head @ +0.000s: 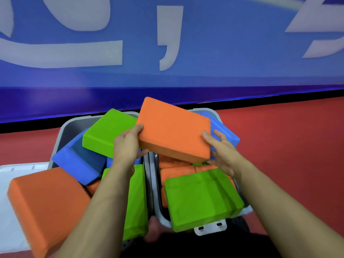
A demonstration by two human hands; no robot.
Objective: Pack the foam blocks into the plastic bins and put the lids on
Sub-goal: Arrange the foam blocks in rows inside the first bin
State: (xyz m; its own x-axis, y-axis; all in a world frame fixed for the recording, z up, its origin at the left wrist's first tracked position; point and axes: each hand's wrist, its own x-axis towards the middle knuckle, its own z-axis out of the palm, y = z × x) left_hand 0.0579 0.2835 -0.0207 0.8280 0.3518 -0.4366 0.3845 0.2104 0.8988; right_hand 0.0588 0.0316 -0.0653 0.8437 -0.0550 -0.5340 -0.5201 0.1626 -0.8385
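Currently both hands hold one orange foam block (pixel 173 130) above the two grey bins (pixel 63 131): left hand (pixel 128 144) pinching its near-left corner, right hand (pixel 222 155) gripping its near-right corner, fingers spread. Its broad face tilts toward the camera, long axis running left to right.

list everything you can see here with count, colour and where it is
held foam block: 1, orange, raised over both bins between the two hands
left bin: 1, grey, left of centre, piled with blue, green and orange blocks
right bin: 1, grey, right of centre, holding orange, green and blue blocks
big orange block: 1, orange, near left, leaning out over the left bin's edge
lid: 1, white, far left under that block
floor: red
wall banner: blue with white shapes
left hand: grip on the held block's left corner
right hand: fingers spread at its right corner
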